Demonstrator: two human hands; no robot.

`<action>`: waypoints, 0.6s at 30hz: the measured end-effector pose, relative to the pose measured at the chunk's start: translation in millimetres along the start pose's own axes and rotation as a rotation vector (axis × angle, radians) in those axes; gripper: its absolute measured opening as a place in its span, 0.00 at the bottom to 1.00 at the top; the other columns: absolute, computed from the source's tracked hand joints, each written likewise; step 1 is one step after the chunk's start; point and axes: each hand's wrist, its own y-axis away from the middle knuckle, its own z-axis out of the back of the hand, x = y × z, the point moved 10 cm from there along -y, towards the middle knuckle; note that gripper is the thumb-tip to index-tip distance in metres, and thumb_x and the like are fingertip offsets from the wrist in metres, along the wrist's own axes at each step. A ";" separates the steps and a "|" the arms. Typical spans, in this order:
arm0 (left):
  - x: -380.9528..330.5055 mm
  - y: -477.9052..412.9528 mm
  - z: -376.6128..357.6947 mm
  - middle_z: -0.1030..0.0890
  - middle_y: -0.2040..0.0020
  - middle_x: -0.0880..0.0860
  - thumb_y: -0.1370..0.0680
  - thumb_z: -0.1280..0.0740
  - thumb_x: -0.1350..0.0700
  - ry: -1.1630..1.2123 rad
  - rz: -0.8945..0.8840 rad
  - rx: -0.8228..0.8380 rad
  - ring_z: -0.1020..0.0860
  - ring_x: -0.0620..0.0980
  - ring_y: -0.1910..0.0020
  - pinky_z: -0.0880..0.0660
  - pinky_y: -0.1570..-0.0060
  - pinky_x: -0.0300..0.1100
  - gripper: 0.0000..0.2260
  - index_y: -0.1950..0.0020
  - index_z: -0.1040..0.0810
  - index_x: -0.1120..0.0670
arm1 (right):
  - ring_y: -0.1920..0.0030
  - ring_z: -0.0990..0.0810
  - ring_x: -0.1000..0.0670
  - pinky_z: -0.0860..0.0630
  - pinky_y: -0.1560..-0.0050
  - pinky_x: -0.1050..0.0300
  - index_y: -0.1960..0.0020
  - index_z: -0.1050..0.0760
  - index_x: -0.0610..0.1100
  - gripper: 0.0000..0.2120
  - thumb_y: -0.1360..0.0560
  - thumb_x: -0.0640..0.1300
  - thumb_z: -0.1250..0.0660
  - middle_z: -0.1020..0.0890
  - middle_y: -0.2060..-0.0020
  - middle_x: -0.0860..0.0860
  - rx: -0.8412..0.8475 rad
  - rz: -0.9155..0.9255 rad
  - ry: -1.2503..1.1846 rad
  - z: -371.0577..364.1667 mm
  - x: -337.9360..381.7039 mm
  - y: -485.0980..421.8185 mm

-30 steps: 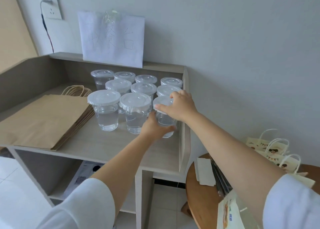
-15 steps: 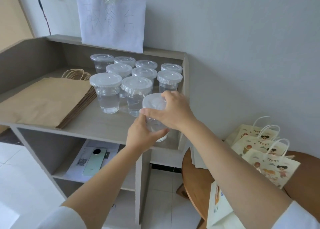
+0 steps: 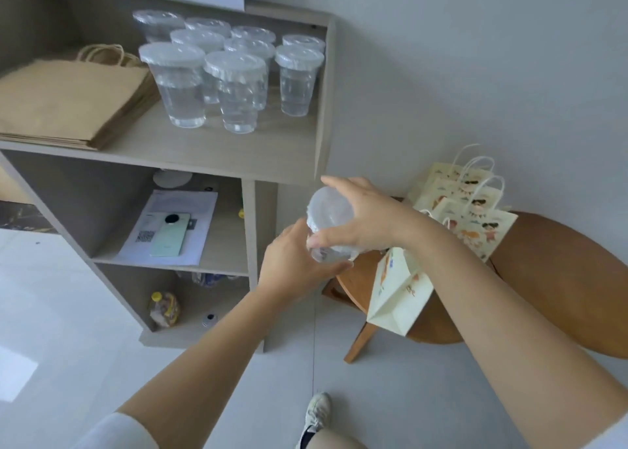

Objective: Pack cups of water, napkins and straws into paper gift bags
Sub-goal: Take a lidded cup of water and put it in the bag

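**A:** Where is the cup (image 3: 331,224) against the wooden table (image 3: 560,278)?

**B:** In the air just off the table's left rim, over the floor, with its lid tipped toward the camera. The right hand (image 3: 367,220) curls over the lid and upper wall from above. The left hand (image 3: 292,265) cups the base, fingers wrapped underneath. Both grip it.

**A:** What could go wrong from here?

**B:** I judge the lid to be the weak spot. It looks like thin film crimped over the rim, and the cup is tilted, so a hard squeeze from the right hand could pop it and spill water onto the bags. The cream gift bag (image 3: 397,295) sits at the table's near-left edge, its bottom seemingly past the rim. A nudge from the forearm could drop it to the floor. Its mouth is hidden behind the right forearm, so I cannot tell whether it stands open.

**A:** And room to move?

**B:** The shelf unit (image 3: 217,149) stands close on the table's left, its side panel near the hands, so a knock there is possible. At the table's far side, printed gift bags (image 3: 475,217) lean by the wall, handles up. The widest room, I judge, is over the table's right part and the floor in front of it.
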 end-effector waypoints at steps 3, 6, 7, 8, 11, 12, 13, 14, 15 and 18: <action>-7.8 6.9 -41.2 0.19 0.52 0.44 0.37 0.22 0.45 0.028 0.029 0.124 0.21 0.45 0.52 0.23 0.52 0.44 0.26 0.43 0.25 0.48 | 0.27 0.44 0.50 0.36 0.32 0.49 0.25 0.52 0.60 0.48 0.36 0.61 0.27 0.47 0.28 0.57 0.073 -0.071 -0.012 -7.7 -41.5 16.5; -22.2 2.1 -83.1 0.20 0.54 0.43 0.37 0.21 0.46 0.046 0.039 0.232 0.21 0.44 0.54 0.22 0.53 0.44 0.23 0.47 0.26 0.46 | 0.29 0.41 0.50 0.36 0.40 0.56 0.25 0.49 0.58 0.47 0.35 0.59 0.27 0.44 0.29 0.55 0.039 -0.119 -0.029 1.3 -83.1 23.3; -29.2 -0.9 -97.5 0.21 0.54 0.43 0.37 0.22 0.47 0.049 0.044 0.277 0.21 0.44 0.53 0.23 0.52 0.42 0.23 0.47 0.27 0.45 | 0.29 0.40 0.51 0.37 0.41 0.57 0.25 0.48 0.57 0.46 0.35 0.59 0.27 0.43 0.29 0.54 0.018 -0.133 -0.037 5.3 -98.1 23.3; -35.0 -5.1 -113.2 0.21 0.52 0.44 0.35 0.22 0.48 0.046 0.050 0.322 0.22 0.45 0.52 0.24 0.52 0.41 0.23 0.46 0.28 0.46 | 0.30 0.40 0.51 0.37 0.42 0.58 0.25 0.48 0.57 0.46 0.35 0.59 0.27 0.43 0.30 0.54 0.003 -0.146 -0.044 8.7 -113.6 22.9; -51.4 -20.3 -163.3 0.23 0.42 0.47 0.31 0.24 0.52 0.036 0.044 0.460 0.24 0.47 0.42 0.28 0.47 0.39 0.29 0.33 0.33 0.50 | 0.31 0.39 0.51 0.33 0.40 0.54 0.25 0.47 0.57 0.45 0.36 0.58 0.27 0.41 0.31 0.54 -0.016 -0.175 -0.033 13.6 -161.6 19.5; -53.6 -25.1 -180.8 0.25 0.39 0.48 0.29 0.26 0.53 0.034 0.059 0.501 0.25 0.48 0.40 0.30 0.47 0.38 0.30 0.30 0.36 0.51 | 0.31 0.39 0.51 0.32 0.39 0.52 0.26 0.47 0.57 0.45 0.36 0.58 0.27 0.41 0.31 0.54 -0.019 -0.179 -0.028 14.9 -177.7 18.1; -52.9 -29.6 -197.5 0.26 0.38 0.49 0.27 0.28 0.54 0.029 0.094 0.527 0.26 0.49 0.40 0.31 0.48 0.37 0.30 0.29 0.38 0.52 | 0.31 0.39 0.50 0.32 0.38 0.50 0.26 0.47 0.57 0.45 0.36 0.58 0.27 0.41 0.31 0.54 -0.025 -0.176 -0.022 16.9 -192.8 16.6; -47.7 -34.1 -211.9 0.26 0.38 0.49 0.25 0.31 0.55 0.031 0.152 0.518 0.26 0.50 0.40 0.32 0.48 0.38 0.28 0.29 0.38 0.52 | 0.31 0.39 0.50 0.32 0.37 0.49 0.26 0.47 0.56 0.45 0.36 0.58 0.27 0.41 0.31 0.54 -0.030 -0.166 -0.019 19.2 -206.9 15.1; -40.8 -39.0 -222.3 0.25 0.38 0.50 0.24 0.33 0.55 0.038 0.223 0.468 0.25 0.50 0.42 0.31 0.49 0.39 0.24 0.29 0.36 0.51 | 0.31 0.40 0.50 0.32 0.37 0.48 0.26 0.47 0.56 0.45 0.36 0.57 0.27 0.41 0.31 0.54 -0.033 -0.152 -0.024 22.0 -220.8 13.9; -16.1 -47.9 -243.6 0.26 0.38 0.52 0.22 0.41 0.57 -0.069 0.364 0.294 0.25 0.50 0.46 0.26 0.48 0.43 0.18 0.32 0.31 0.51 | 0.31 0.40 0.51 0.33 0.36 0.48 0.26 0.48 0.57 0.45 0.36 0.57 0.27 0.42 0.31 0.55 -0.039 -0.104 -0.083 32.3 -252.2 10.4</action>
